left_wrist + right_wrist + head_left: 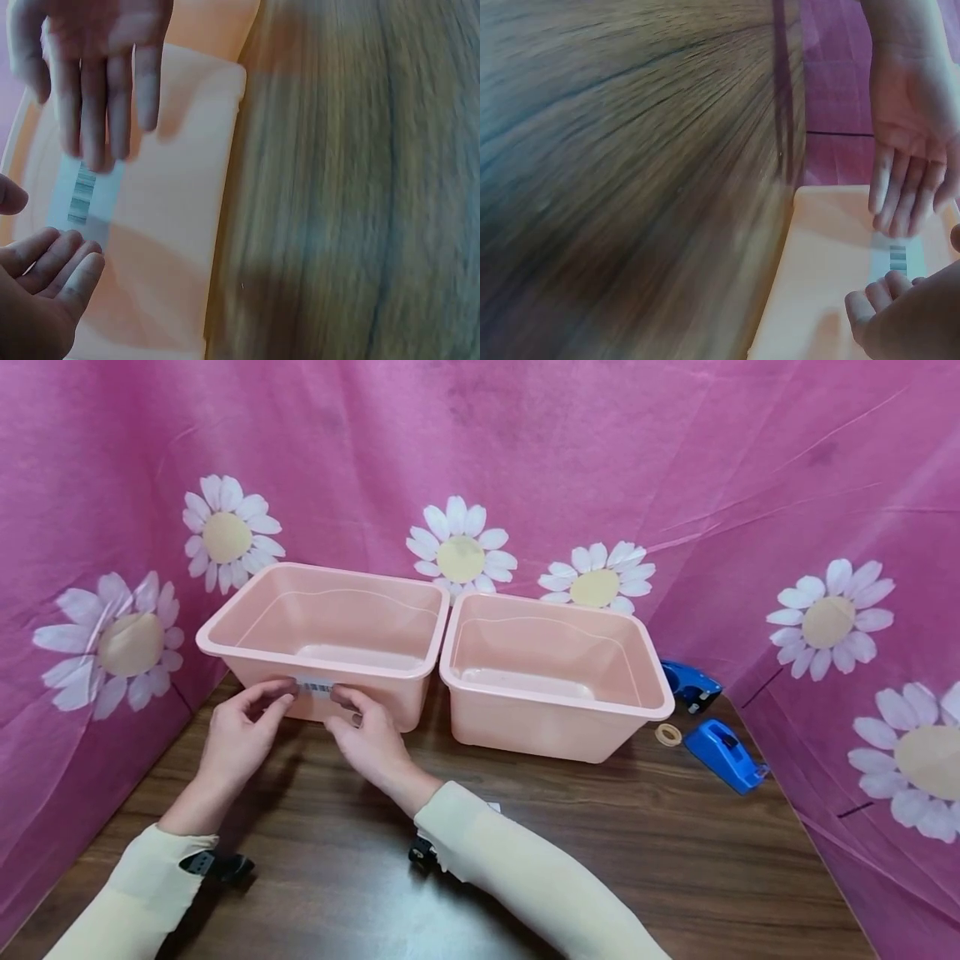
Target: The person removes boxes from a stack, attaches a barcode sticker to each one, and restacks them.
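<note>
Two pink plastic bins stand side by side. On the front wall of the left bin (375, 693), just under its rim, lies a pale label (315, 687) with a black-and-white barcode. My left hand (242, 731) is at the label's left end, fingertips against the wall and thumb apart from them. At the right end is my right hand (367, 735), its fingertips touching the wall by the label. Both wrist views show the barcode (82, 193) between the two hands, with fingers extended and slightly bent. The right bin (525, 727) has no hand on it.
Right of the bins lie a blue tape dispenser (723, 756), a small tan tape roll (668, 734) and another blue and black tool (692, 685), partly behind the right bin. A small white piece (494, 807) shows beside my right sleeve. Pink flowered cloth (337, 468) encloses the wooden table.
</note>
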`<state>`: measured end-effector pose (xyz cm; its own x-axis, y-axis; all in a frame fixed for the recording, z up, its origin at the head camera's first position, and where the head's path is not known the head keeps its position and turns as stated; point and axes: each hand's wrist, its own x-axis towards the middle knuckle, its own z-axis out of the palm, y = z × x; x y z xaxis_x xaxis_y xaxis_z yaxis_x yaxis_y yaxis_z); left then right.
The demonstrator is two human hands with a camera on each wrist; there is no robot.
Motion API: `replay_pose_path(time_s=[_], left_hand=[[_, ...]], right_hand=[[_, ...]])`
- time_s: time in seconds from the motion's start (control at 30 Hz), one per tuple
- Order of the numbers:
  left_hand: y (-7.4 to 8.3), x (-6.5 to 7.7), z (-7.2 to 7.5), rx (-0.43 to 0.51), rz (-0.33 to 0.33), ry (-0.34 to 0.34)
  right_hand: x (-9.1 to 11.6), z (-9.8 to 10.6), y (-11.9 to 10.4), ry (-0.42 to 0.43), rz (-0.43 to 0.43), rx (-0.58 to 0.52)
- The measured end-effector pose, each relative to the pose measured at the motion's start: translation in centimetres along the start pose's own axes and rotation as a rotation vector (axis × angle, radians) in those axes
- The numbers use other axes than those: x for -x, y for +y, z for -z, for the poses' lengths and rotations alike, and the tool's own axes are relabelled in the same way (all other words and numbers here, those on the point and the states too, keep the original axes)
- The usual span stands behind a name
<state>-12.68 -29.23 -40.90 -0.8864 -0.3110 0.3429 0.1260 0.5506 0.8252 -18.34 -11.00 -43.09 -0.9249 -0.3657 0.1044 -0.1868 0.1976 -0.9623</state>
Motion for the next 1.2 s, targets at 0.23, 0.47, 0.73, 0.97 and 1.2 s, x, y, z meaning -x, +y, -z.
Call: replay_pose_path(time_s=[0.23,0.47,0.73,0.97,1.2], left_hand=[[-0.2,0.1,0.4,-0.065,0.018,-0.007],[0.2,0.8,0.1,-0.080,0.013,-0.023],[2.1,2.5,-1.5,-0.013,-0.026,-0.142],[4.2,4.7,-4.5,0.061,-0.037,-0.304],[5.8,6.6,-7.0,0.067,-0.040,-0.414]], right_hand=[[-0.3,0.6,1.3,-0.003,0.028,0.036],[2.8,2.7,-2.2,-0.090,-0.016,-0.002],[5.5,6.0,-1.9,-0.150,-0.024,0.095],[7.6,9.7,-1.6,-0.157,-0.021,0.095],[9.5,13.0,-0.8,-0.141,-0.060,0.102]])
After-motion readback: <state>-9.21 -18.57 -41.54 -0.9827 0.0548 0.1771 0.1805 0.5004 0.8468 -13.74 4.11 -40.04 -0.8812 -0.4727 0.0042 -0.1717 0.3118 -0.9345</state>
